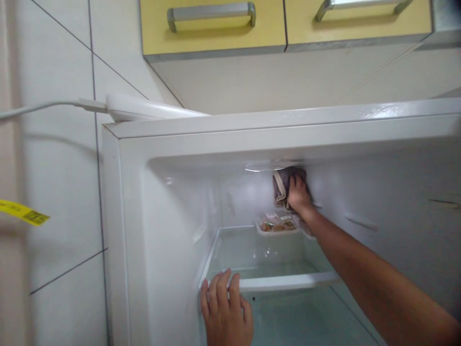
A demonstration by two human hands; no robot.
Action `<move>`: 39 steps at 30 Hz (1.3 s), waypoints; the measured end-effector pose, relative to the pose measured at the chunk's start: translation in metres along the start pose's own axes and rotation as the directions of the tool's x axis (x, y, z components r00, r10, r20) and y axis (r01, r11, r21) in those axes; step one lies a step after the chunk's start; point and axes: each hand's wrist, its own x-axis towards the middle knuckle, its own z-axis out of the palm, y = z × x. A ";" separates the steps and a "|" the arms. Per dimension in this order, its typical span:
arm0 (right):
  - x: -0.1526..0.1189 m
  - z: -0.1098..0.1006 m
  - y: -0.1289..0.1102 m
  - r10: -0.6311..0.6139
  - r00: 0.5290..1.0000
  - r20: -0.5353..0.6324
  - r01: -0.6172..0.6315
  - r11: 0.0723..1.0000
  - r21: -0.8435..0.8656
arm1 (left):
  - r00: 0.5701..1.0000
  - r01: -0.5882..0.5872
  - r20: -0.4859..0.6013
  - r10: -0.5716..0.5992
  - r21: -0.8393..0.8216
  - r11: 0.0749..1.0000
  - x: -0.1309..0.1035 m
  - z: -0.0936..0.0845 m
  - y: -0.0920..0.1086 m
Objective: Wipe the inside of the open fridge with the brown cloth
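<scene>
Deep inside the white refrigerator, my right hand (298,193) is closed on a dark brown cloth with a light edge (281,185), pressed to the back wall near the ceiling. My left hand (226,307) rests at the front left of the glass shelf (252,250), its fingers slightly apart over the white front rim, holding nothing. Below the cloth, a clear-wrapped tray of food (277,224) sits at the back of that shelf. Part of another package beside it is hidden by my right arm.
A lower glass shelf (288,317) lies beneath the first. Yellow cabinets (216,36) with metal handles hang above the refrigerator. A white device with a cable (144,108) lies on its top left. A yellow tag (25,213) shows at the far left.
</scene>
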 end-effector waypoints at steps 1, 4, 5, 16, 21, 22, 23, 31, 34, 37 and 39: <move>0.001 0.000 0.001 0.078 0.997 -0.013 -0.078 0.997 0.024 | 1.000 0.002 -0.003 -0.002 0.000 1.000 0.000 0.000 0.000; 0.009 0.005 -0.024 0.249 0.968 -0.040 -0.246 0.967 0.059 | 1.000 0.004 -0.010 -0.004 0.002 1.000 0.000 0.001 0.000; 0.011 0.009 -0.040 0.310 0.950 -0.045 -0.307 0.949 0.070 | 1.000 0.002 -0.014 -0.002 0.003 1.000 0.000 0.002 -0.001; -0.028 0.044 -0.187 -0.639 0.769 0.030 0.634 0.767 0.099 | 0.997 0.067 -0.025 -0.069 -0.090 0.994 -0.008 0.010 -0.001; -0.007 0.039 -0.161 -0.910 0.403 0.096 0.908 0.411 0.080 | 0.997 0.056 -0.050 -0.060 -0.086 0.995 -0.006 0.008 0.001; -0.001 0.036 -0.154 -0.922 0.369 0.117 0.923 0.378 0.073 | 0.997 0.054 -0.048 -0.058 -0.083 0.995 -0.006 0.007 0.001; 0.003 0.033 -0.146 -0.927 0.350 0.135 0.930 0.361 0.065 | 0.997 0.053 -0.042 -0.057 -0.081 0.995 -0.005 0.007 0.001; -0.004 0.023 -0.074 -0.526 0.848 0.062 0.530 0.846 -0.066 | 0.998 0.068 -0.001 -0.069 -0.094 0.993 -0.007 0.006 0.001; -0.011 0.026 -0.050 -0.132 0.988 -0.084 0.132 0.991 -0.002 | 0.997 0.074 -0.017 -0.077 -0.108 0.991 -0.007 0.007 0.002; -0.008 0.031 -0.041 0.307 0.932 -0.194 -0.279 0.947 0.161 | 0.996 0.074 -0.031 -0.078 -0.118 0.990 -0.006 0.007 0.002; 0.000 0.034 -0.049 0.460 0.868 -0.189 -0.424 0.883 0.201 | 0.997 0.069 -0.035 -0.074 -0.112 0.991 -0.007 0.008 0.002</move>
